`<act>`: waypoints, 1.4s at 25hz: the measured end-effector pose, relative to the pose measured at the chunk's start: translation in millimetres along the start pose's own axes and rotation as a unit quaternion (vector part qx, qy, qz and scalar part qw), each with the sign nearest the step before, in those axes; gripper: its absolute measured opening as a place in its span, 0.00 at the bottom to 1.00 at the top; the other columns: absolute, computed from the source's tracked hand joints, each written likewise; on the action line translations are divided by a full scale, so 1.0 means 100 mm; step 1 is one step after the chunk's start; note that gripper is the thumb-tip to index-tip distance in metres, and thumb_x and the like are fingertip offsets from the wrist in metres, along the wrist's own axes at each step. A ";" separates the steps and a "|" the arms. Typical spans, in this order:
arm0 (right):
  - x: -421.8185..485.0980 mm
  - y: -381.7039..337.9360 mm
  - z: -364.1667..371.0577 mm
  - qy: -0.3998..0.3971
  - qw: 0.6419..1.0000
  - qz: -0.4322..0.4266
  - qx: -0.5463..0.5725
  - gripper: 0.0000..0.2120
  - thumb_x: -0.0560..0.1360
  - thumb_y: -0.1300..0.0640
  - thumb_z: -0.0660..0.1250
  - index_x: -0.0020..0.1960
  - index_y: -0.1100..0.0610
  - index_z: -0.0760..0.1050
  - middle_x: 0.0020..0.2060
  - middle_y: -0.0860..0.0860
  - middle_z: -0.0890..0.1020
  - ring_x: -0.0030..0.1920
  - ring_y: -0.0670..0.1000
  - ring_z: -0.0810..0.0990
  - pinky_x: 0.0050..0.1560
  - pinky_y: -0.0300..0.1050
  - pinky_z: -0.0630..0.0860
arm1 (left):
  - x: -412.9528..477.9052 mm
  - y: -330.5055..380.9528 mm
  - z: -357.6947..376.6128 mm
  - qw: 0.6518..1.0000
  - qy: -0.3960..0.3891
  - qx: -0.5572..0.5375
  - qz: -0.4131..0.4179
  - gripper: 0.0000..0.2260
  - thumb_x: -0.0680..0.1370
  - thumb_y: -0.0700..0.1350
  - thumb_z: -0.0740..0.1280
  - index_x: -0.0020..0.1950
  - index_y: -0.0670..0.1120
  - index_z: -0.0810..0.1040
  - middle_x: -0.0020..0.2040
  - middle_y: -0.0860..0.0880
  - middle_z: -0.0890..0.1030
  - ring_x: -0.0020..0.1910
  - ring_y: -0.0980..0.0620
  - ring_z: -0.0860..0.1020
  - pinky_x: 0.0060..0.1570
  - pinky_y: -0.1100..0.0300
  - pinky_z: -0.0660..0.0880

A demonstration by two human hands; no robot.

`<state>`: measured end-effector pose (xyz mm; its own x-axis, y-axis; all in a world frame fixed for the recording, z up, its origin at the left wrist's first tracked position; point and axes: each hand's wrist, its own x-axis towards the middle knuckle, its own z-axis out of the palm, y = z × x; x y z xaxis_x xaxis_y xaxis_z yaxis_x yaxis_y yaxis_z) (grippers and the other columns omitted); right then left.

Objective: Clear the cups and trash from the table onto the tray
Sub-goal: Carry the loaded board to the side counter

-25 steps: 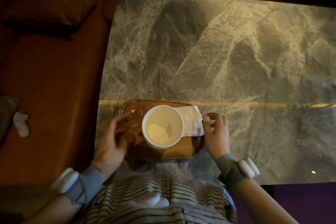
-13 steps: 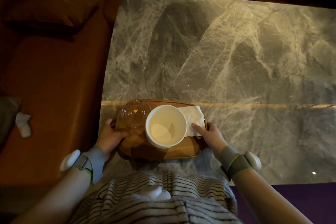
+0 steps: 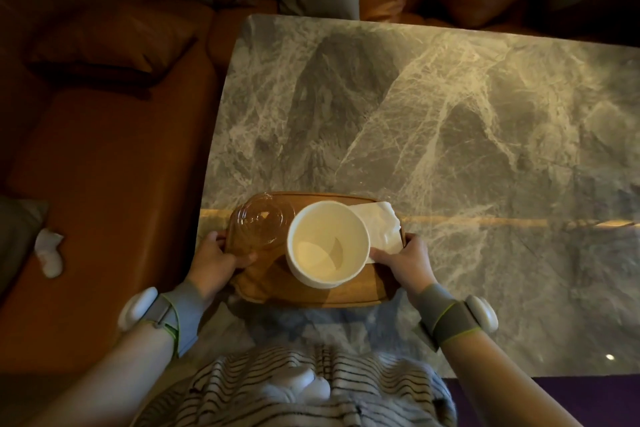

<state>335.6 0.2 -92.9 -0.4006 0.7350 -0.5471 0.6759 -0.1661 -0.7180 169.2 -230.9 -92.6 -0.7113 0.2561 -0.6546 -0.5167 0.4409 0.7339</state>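
A wooden tray sits near the front edge of the marble table. On it stand a white paper cup, open and empty, and a clear plastic cup with a domed lid to its left. A white napkin lies on the tray's right end. My left hand grips the tray's left edge, thumb on top by the plastic cup. My right hand grips the right edge, thumb pressing on the napkin.
A brown leather bench runs along the table's left side, with a crumpled white tissue lying on it. Cushions line the back. My striped shirt fills the bottom of the view.
Both hands moved from hovering beside the cups to closing on the tray's two short edges. The cups and napkin have kept their places on the tray.
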 end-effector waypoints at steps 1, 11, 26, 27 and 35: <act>0.04 -0.10 -0.04 0.002 1.000 -0.004 0.000 0.36 0.62 0.59 0.78 0.63 0.64 0.63 0.62 0.60 0.70 0.61 0.60 0.71 0.62 0.59 0.72 | 0.02 0.08 0.00 1.000 -0.003 -0.007 0.007 0.30 0.67 0.34 0.73 0.66 0.40 0.66 0.65 0.39 0.72 0.62 0.40 0.72 0.58 0.48 0.72; 0.20 -1.74 -0.47 -0.053 0.987 -0.094 0.119 0.24 0.64 0.60 0.76 0.56 0.67 0.73 0.49 0.60 0.81 0.49 0.59 0.80 0.49 0.54 0.79 | -0.13 1.76 -0.12 0.979 -0.003 -0.131 0.159 0.31 0.69 0.36 0.72 0.69 0.41 0.64 0.63 0.42 0.74 0.53 0.45 0.75 0.50 0.52 0.74; -0.12 -3.59 -0.62 -0.117 0.941 -0.245 0.202 0.37 0.64 0.54 0.76 0.68 0.58 0.62 0.54 0.58 0.78 0.48 0.56 0.81 0.32 0.43 0.77 | -0.71 3.04 -0.52 0.881 0.046 -0.351 0.314 0.13 0.73 0.38 0.66 0.57 0.46 0.76 0.44 0.46 0.82 0.40 0.49 0.80 0.26 0.63 0.76; -0.15 -3.63 -0.56 -0.124 0.939 -0.249 0.201 0.36 0.65 0.54 0.76 0.67 0.57 0.62 0.53 0.57 0.78 0.48 0.56 0.81 0.34 0.44 0.78 | -0.73 3.02 -0.58 0.880 0.057 -0.353 0.312 0.13 0.73 0.39 0.66 0.57 0.46 0.76 0.43 0.46 0.82 0.40 0.49 0.80 0.25 0.63 0.76; -0.64 -3.97 0.36 -0.278 0.908 -0.272 0.157 0.38 0.66 0.57 0.75 0.71 0.57 0.61 0.57 0.57 0.76 0.51 0.58 0.78 0.41 0.49 0.79 | -1.09 2.59 -1.46 0.842 0.195 -0.400 0.306 0.19 0.73 0.40 0.67 0.64 0.45 0.71 0.46 0.46 0.80 0.43 0.49 0.79 0.35 0.57 0.74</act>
<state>70.2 -4.6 211.3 -0.9317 0.3329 -0.1457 0.1107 -0.1220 -0.9863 43.3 -270.7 195.8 -0.9827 -0.1451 -0.1151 -0.0420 -0.4309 0.9014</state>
